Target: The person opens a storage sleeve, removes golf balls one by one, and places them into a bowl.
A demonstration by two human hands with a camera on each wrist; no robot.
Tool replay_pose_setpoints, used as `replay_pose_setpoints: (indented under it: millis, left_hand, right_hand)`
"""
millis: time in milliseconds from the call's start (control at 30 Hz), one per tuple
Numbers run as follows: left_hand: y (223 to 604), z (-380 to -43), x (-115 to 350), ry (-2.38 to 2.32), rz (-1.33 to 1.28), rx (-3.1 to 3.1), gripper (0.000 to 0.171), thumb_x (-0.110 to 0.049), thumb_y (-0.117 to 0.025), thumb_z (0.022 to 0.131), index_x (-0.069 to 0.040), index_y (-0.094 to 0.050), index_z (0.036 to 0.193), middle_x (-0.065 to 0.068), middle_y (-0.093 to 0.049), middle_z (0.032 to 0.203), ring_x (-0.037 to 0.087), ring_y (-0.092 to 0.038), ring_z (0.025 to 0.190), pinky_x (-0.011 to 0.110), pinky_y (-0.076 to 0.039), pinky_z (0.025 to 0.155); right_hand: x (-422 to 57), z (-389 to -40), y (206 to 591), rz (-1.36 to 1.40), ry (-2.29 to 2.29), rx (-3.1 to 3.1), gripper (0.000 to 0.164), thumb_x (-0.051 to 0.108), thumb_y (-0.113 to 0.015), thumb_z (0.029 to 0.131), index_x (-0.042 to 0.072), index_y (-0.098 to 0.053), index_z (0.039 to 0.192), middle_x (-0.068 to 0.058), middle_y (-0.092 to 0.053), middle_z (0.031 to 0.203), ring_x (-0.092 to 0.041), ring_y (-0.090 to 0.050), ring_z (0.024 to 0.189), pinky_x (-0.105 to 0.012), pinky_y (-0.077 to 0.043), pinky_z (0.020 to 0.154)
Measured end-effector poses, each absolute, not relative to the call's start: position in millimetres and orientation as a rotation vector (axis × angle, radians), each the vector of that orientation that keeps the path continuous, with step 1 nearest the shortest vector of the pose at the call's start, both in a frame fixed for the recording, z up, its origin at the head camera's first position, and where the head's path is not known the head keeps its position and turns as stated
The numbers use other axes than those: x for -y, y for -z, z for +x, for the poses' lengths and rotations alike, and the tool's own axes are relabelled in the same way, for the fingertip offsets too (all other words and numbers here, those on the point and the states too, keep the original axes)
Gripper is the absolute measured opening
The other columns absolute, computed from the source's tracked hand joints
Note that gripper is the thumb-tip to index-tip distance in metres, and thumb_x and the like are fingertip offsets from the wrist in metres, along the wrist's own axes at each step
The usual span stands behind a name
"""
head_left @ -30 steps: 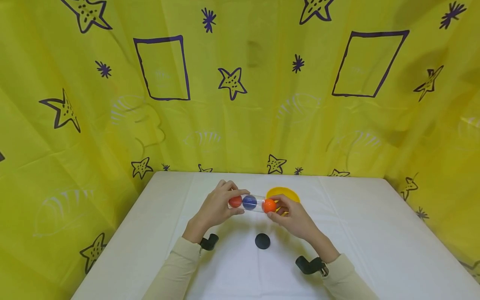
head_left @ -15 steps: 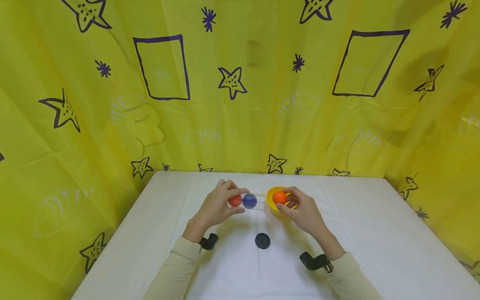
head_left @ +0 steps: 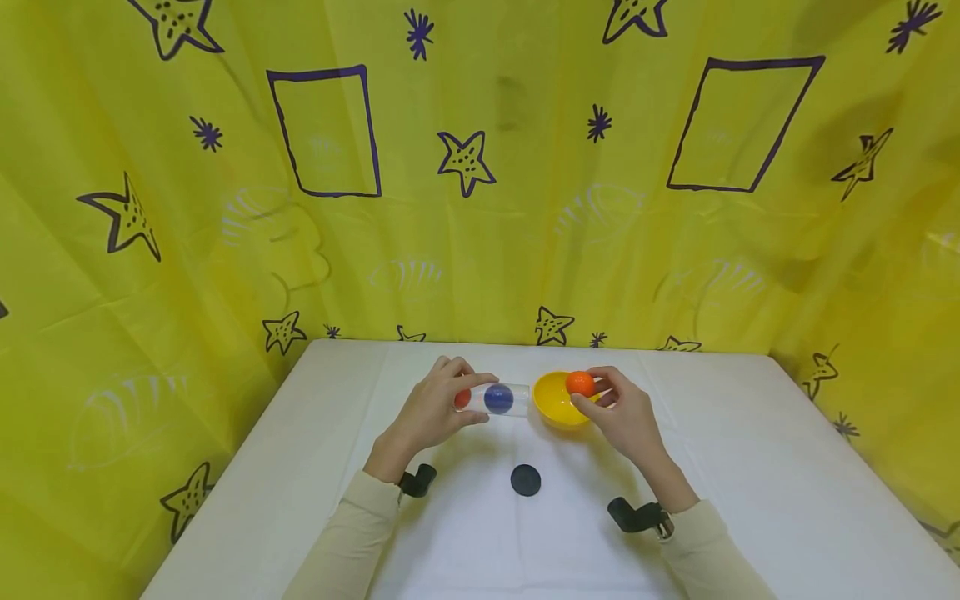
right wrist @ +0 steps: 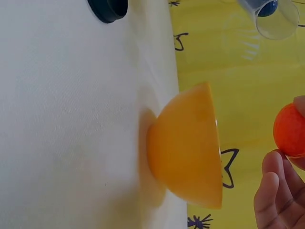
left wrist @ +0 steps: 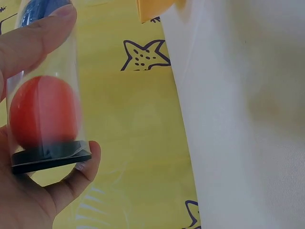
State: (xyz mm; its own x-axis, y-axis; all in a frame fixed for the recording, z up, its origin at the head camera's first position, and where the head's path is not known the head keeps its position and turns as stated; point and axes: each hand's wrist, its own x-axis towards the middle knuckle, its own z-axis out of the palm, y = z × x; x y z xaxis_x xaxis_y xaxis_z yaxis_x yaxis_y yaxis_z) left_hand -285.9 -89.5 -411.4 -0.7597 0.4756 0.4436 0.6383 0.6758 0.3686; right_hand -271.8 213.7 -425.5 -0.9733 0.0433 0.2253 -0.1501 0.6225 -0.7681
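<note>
My left hand grips a clear plastic tube lying sideways above the table. A blue ball sits midway along the tube, and a red ball lies at its left end beside a dark cap. The tube's right end is uncapped. Between thumb and fingers of my right hand is an orange ball, pinched over the right part of a yellow bowl. In the right wrist view the ball is above the level of the bowl's rim.
A loose black cap lies on the white tablecloth, nearer the front than the bowl. Behind the table's far edge hangs a yellow curtain with dark star drawings, which also runs along both sides.
My right hand has drawn the orange ball away from the tube's open end, rightward to over the bowl. The red ball has shifted slightly left; my left hand has hardly moved.
</note>
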Motion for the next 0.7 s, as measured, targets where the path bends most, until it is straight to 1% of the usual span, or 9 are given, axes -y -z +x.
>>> replay_pose_setpoints:
  millis: [100, 267, 400, 633, 700]
  left_hand:
    - [411, -286, 89, 0.746, -0.889, 2.581, 0.049, -0.025, -0.089, 0.079, -0.027, -0.072, 0.126, 0.006, -0.063, 0.108, 0.016, -0.045, 0.098, 0.026, -0.04, 0.068]
    - [411, -286, 89, 0.734, -0.88, 2.598, 0.049, -0.028, -0.088, 0.081, -0.028, -0.072, 0.127, 0.006, -0.063, 0.109, 0.016, -0.045, 0.1, 0.026, -0.041, 0.069]
    - [410, -286, 89, 0.731, -0.876, 2.605, 0.049, -0.029, -0.088, 0.081, -0.027, -0.072, 0.127, 0.005, -0.063, 0.11, 0.016, -0.045, 0.1, 0.025, -0.042, 0.069]
    - [410, -285, 89, 0.76, -0.889, 2.579, 0.049, -0.027, -0.09, 0.079, -0.027, -0.073, 0.125, -0.002, -0.06, 0.105, 0.014, -0.044, 0.098, 0.025, -0.041, 0.068]
    - [409, -285, 89, 0.759, -0.89, 2.583, 0.049, -0.026, -0.089, 0.079, -0.027, -0.073, 0.126, 0.0, -0.061, 0.106, 0.015, -0.045, 0.099, 0.025, -0.041, 0.069]
  right_hand:
    - [-217, -274, 429, 0.077, -1.266, 2.638, 0.05, 0.033, -0.076, 0.093, 0.008, -0.058, 0.133, -0.018, -0.066, 0.117, -0.027, -0.059, 0.093, -0.023, -0.052, 0.067]
    - [-221, -278, 434, 0.061, -1.242, 2.66, 0.052, 0.035, -0.076, 0.092, 0.008, -0.058, 0.133, -0.017, -0.065, 0.116, -0.025, -0.056, 0.091, -0.023, -0.05, 0.065]
    - [-223, -280, 438, 0.037, -1.217, 2.68, 0.052, 0.036, -0.076, 0.092, 0.006, -0.059, 0.132, -0.017, -0.064, 0.112, -0.025, -0.055, 0.091, -0.023, -0.049, 0.066]
    - [-226, -282, 446, 0.011, -1.186, 2.709, 0.052, 0.036, -0.076, 0.092, 0.004, -0.061, 0.13, -0.016, -0.058, 0.106, -0.026, -0.053, 0.091, -0.029, -0.045, 0.071]
    - [-226, -284, 449, 0.002, -1.184, 2.718, 0.052, 0.035, -0.076, 0.092, 0.004, -0.061, 0.13, -0.016, -0.057, 0.105, -0.027, -0.052, 0.092, -0.03, -0.044, 0.071]
